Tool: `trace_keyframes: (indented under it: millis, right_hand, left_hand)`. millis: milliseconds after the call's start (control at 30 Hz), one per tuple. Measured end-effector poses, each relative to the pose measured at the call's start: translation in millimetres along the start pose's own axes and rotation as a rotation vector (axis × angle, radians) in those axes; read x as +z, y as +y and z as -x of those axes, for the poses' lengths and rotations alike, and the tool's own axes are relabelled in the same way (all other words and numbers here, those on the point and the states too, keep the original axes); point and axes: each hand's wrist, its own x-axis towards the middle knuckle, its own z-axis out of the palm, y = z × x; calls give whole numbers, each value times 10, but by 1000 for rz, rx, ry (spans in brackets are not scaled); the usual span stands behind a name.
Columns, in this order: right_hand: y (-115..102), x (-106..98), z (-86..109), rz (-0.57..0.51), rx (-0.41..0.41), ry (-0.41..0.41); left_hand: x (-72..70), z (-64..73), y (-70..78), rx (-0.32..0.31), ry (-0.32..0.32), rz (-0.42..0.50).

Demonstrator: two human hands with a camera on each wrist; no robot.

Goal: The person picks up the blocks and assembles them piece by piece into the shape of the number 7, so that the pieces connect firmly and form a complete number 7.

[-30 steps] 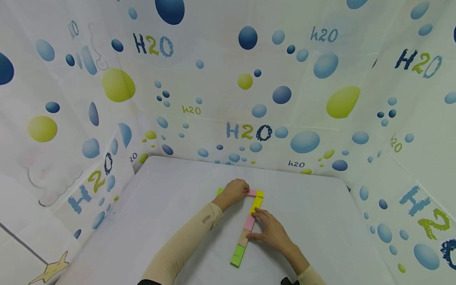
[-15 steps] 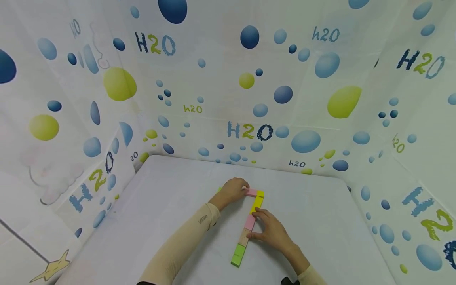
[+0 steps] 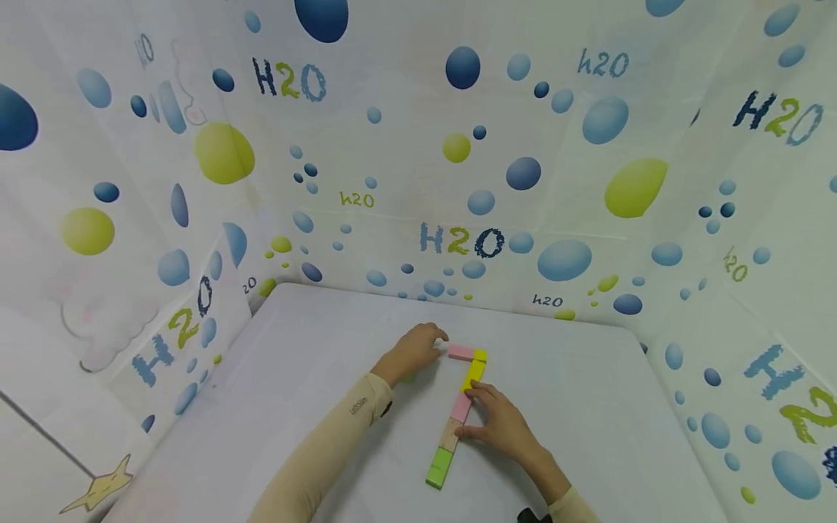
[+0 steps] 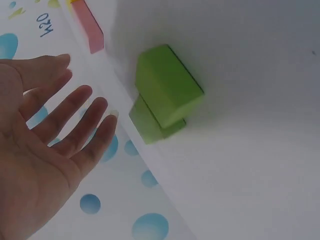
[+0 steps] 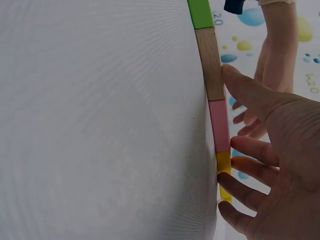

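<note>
A row of coloured blocks runs along the table: a green block (image 3: 439, 467), a wooden block (image 3: 450, 434), a pink block (image 3: 461, 408) and a yellow block (image 3: 474, 375). At its far end a small yellow block (image 3: 480, 355) forms a corner with another pink block (image 3: 461, 352) pointing left. My left hand (image 3: 410, 354) hovers just left of that pink block, fingers spread and loosely bent around nothing. Two green blocks (image 4: 167, 85) lie beside it in the left wrist view, mostly hidden by the hand from the head. My right hand (image 3: 503, 421) rests thumb and fingertips along the row's right side.
The white table (image 3: 314, 327) extends around the blocks to rounded far corners. Behind it and at the sides hangs a white sheet (image 3: 405, 145) printed with blue and green dots and lettering.
My left hand has drawn back to the left from the far pink block, which now shows fully. My right hand stays at the row. The view has shifted slightly.
</note>
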Motion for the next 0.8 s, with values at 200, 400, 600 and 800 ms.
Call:
trace_keyframes:
  millis: [200,400,600,800]
  right_hand:
    - [-5,-3,-1,-7,22,-13]
    - [-22,-17,1,-13,34,-21]
    - [-29,-21,2,-16,41,-22]
    - [-23,-25,9,-18,24,-15]
  left_hand:
    - [-75,99,-148,-7,42,37]
    - [-143,182,-248,-36,71,35]
    - [-186,246,-280,-170,85,35]
    - [-158,305,-278,-338,34,-19]
